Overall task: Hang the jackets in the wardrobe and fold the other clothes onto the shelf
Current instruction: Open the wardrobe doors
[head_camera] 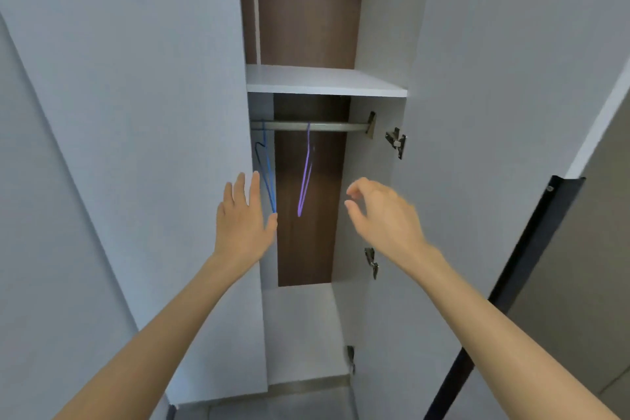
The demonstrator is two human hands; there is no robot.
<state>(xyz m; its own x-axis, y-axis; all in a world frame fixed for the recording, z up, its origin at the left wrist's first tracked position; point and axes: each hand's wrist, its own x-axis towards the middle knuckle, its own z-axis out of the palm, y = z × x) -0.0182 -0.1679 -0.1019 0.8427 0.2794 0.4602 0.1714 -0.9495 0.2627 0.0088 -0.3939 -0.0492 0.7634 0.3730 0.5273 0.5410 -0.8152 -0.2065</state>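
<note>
Released left hand beside blue hanger; released right hand near purple hanger.

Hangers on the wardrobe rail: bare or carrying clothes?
Bare. The blue hanger and the purple hanger hang from the rail with no garment on either.

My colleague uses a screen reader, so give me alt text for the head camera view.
Two hands reach into an open white wardrobe, holding nothing: the left hand flat beside a blue hanger, the right hand loosely curled near a purple hanger. Both hangers hang from the rail under a white shelf.
</note>
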